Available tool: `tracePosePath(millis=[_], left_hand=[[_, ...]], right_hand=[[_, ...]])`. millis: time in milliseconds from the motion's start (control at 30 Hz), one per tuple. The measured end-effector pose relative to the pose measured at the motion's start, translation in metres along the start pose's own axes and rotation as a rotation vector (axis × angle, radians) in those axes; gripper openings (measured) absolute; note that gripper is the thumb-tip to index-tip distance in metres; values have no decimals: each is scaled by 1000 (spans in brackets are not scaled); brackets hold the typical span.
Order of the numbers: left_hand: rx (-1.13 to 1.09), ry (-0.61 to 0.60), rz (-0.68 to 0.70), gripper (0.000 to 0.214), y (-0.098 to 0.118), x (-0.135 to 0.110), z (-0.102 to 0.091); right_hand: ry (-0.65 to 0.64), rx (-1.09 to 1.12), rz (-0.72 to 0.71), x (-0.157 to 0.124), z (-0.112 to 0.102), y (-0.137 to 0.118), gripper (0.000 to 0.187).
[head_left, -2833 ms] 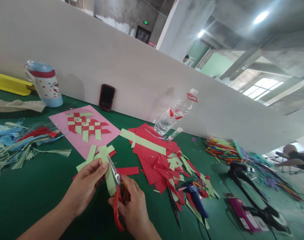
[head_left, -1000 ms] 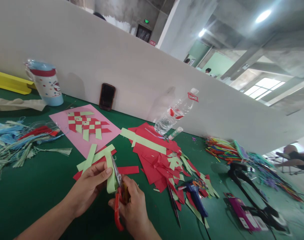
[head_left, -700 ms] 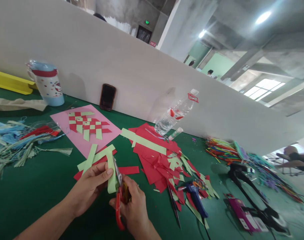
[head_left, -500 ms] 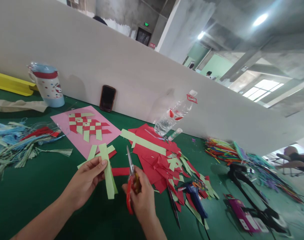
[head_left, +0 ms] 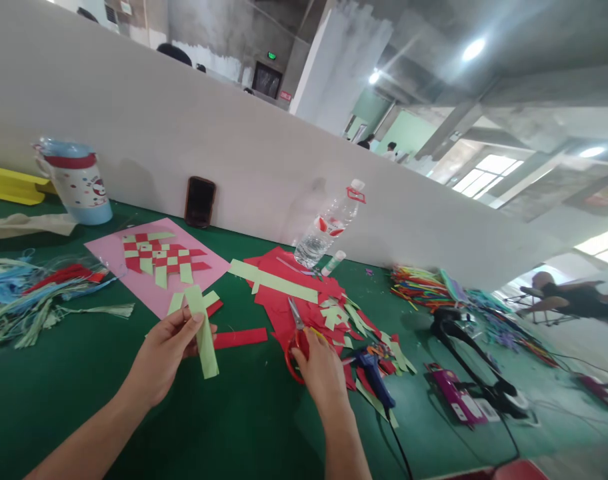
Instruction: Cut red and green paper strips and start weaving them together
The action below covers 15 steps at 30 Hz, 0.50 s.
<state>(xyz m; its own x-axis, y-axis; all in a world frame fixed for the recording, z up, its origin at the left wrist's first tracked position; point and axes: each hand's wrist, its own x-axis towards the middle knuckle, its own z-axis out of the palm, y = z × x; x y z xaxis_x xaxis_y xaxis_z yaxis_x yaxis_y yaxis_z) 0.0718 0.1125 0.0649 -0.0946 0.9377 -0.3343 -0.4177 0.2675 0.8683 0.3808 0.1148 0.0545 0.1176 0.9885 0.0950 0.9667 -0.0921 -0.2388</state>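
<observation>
My left hand (head_left: 177,340) pinches a light green paper strip (head_left: 205,343) between thumb and fingers above the table. Scissors (head_left: 297,320) with red handles are in my right hand (head_left: 321,367), over the left part of a heap of red paper (head_left: 277,313); their blades point away from me. Between the hands lies a red paper strip (head_left: 241,338). Just beyond my left hand are more green and red strips, partly hidden by it. Farther back, a fish-shaped weave of red and green strips (head_left: 159,253) rests on a pink sheet (head_left: 211,257).
Along the wall stand a blue-and-white cup (head_left: 79,183), a phone (head_left: 200,201) and a tilted water bottle (head_left: 329,227) beside a glue stick (head_left: 333,263). Tassels (head_left: 44,293) lie left. A glue gun (head_left: 377,380), black stand (head_left: 477,360) and purple power strip (head_left: 457,397) are right.
My right hand has moved right with the scissors, away from my left hand and onto the red paper. The left hand still holds the green strip. The view has shifted to the right.
</observation>
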Motion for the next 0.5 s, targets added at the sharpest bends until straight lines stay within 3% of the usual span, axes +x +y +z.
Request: tracePosePath(millis=[100, 200, 233, 333, 400, 500], left_hand=[[9, -16, 14, 50, -2, 0, 0], [7, -31, 25, 51, -3, -1, 3], [5, -35, 31, 51, -3, -2, 4], [-7, -32, 47, 51, -3, -4, 8], [-16, -14, 54, 52, -2, -3, 10], [-34, 17, 58, 51, 0, -1, 10]], right_hand=[[-9, 25, -40, -3, -15, -15, 28], [-26, 111, -133, -16, -21, -50, 20], [-56, 182, -175, -21, -19, -65, 21], [-334, 671, -196, -37, -2, -106, 30], [-402, 879, -163, -43, 13, -122, 18], [-451, 1058, -93, -43, 29, -126, 29]])
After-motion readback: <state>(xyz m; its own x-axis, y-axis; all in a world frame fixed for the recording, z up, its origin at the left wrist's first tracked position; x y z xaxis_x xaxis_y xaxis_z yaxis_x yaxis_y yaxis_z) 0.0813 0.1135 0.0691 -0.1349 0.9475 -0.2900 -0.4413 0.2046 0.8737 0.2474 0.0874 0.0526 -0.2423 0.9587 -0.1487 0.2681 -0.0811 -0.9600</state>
